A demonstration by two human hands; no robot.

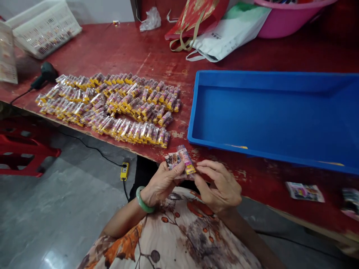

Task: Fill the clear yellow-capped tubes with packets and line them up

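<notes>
Fingers [209,171] pinch a wrapped yellow-capped tube [186,159]

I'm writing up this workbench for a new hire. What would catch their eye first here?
Most striking are the rows of small clear-wrapped tubes with yellow ends, massed on the worn red table left of centre. To their right sits a large, bright blue plastic tray. At the table's near edge, the left hand, wearing a green bangle, and the right hand hold a printed card and a wrapped tube.
</notes>
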